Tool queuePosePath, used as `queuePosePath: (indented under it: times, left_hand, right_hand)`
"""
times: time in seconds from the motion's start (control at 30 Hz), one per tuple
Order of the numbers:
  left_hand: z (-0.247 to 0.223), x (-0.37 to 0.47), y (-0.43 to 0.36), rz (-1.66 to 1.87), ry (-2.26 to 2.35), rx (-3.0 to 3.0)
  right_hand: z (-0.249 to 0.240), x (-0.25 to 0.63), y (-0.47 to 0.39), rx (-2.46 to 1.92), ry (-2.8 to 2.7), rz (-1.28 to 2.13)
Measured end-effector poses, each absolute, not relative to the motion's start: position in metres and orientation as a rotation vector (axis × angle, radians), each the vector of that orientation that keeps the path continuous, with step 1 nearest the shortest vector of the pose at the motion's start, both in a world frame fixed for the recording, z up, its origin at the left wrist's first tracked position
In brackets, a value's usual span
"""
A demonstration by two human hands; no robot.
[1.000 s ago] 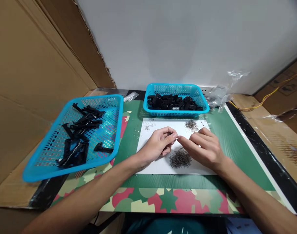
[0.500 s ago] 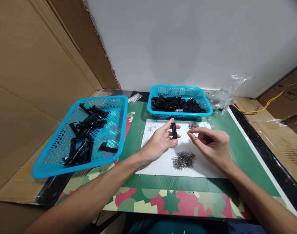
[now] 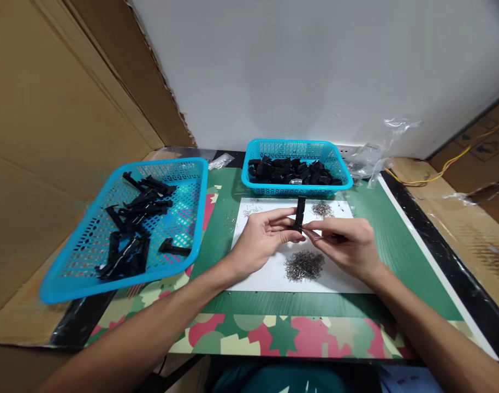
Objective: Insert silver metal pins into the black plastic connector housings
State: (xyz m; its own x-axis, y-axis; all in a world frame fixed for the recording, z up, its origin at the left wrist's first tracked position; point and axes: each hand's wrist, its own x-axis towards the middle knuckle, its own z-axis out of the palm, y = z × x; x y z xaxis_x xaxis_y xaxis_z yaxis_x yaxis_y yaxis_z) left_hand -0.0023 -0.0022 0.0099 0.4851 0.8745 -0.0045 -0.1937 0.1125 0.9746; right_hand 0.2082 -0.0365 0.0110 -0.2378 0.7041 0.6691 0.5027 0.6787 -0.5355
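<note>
Clock directions are taken from the middle of the white sheet (image 3: 266, 278), with twelve at the wall. Farthest left, a brown cardboard panel (image 3: 61, 109) stands upright. Toward nine to ten o'clock, a blue basket (image 3: 201, 218) holds a loose heap of long black pieces (image 3: 137, 210), with one single black piece (image 3: 174, 248) lying apart near its right side. At about eleven, beyond the sheet, lies a clear packet (image 3: 221, 161); at ten, on the sheet, are scattered tiny metal bits (image 3: 251, 210).

The left hand (image 3: 260, 240) is partly closed, thumb and fingers gripping a black part (image 3: 300, 213) near its lower end, so that it stands nearly upright above the sheet. At twelve, a second blue basket (image 3: 296, 191) holds many black components (image 3: 274, 170). A large pile of small metal springs (image 3: 304, 266) sits at roughly five to six o'clock, and a smaller pile (image 3: 322, 210) at one.

The right hand (image 3: 348, 240) is nearly closed, thumb and forefinger pinched together at the part's lower end, with a thin metal item (image 3: 318, 237) in its grip. Toward two lies a plastic bag (image 3: 366, 161), then a yellow cable (image 3: 450, 162) over cardboard.
</note>
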Motion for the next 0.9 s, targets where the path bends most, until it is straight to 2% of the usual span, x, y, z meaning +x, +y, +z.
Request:
queuePosePath:
  times: [0.23, 0.53, 0.73, 0.9]
  left_hand:
    - [0.009, -0.005, -0.001, 0.918, 0.707, 1.261]
    - [0.011, -0.003, -0.003, 0.885, 0.736, 1.275]
    - [0.006, -0.002, -0.002, 0.836, 0.717, 1.305]
    - [0.007, 0.000, -0.002, 0.885, 0.737, 1.315]
  right_hand:
    - [0.015, 0.211, -0.037, -0.886, -1.941, 0.342]
    - [0.013, 0.218, -0.031, -0.861, -2.128, 0.030]
    - [0.011, 0.221, -0.028, -0.863, -2.187, 0.067]
    - [0.017, 0.222, -0.028, -0.874, -2.212, -0.042]
